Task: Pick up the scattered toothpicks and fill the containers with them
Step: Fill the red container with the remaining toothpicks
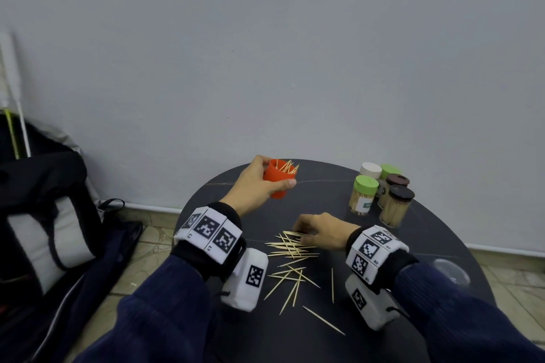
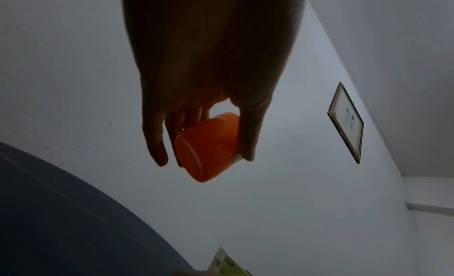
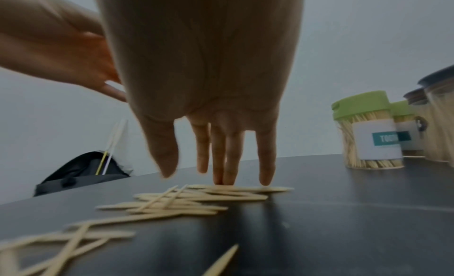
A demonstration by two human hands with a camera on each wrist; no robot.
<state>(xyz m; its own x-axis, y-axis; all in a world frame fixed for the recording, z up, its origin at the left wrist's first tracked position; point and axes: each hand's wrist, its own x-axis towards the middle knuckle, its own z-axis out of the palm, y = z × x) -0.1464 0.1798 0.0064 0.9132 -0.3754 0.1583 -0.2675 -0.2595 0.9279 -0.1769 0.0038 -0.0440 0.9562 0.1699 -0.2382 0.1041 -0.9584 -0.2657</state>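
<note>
Right now the left hand point(image 1: 256, 183) holds an orange container point(image 1: 278, 181) tilted in the air above the far edge of the dark round table point(image 1: 427, 247), thumb on the near side and fingers curled round the far side; a few toothpicks stick out of its open mouth. From the left wrist view, the same orange container point(image 2: 209, 147) shows its base, clasped between thumb and fingers.

Nearer than the orange container, the right hand point(image 1: 321, 231) reaches down onto the scattered toothpicks point(image 1: 290, 247) lying in a loose heap on the table. Its fingers point(image 3: 230, 153) are fairly straight and spread, their tips touching the far edge of the heap; the thumb hangs apart, and nothing is gripped. More toothpicks lie singly, nearer the person than the heap.

To the right of the orange container stand 5 lidded jars point(image 1: 383, 191) close together: 2 with green lids, 1 with a cream lid, 2 with dark lids. At least 3 are packed with toothpicks.

Left of the table, a dark bag point(image 1: 50, 230) sits on the floor against the wall.
</note>
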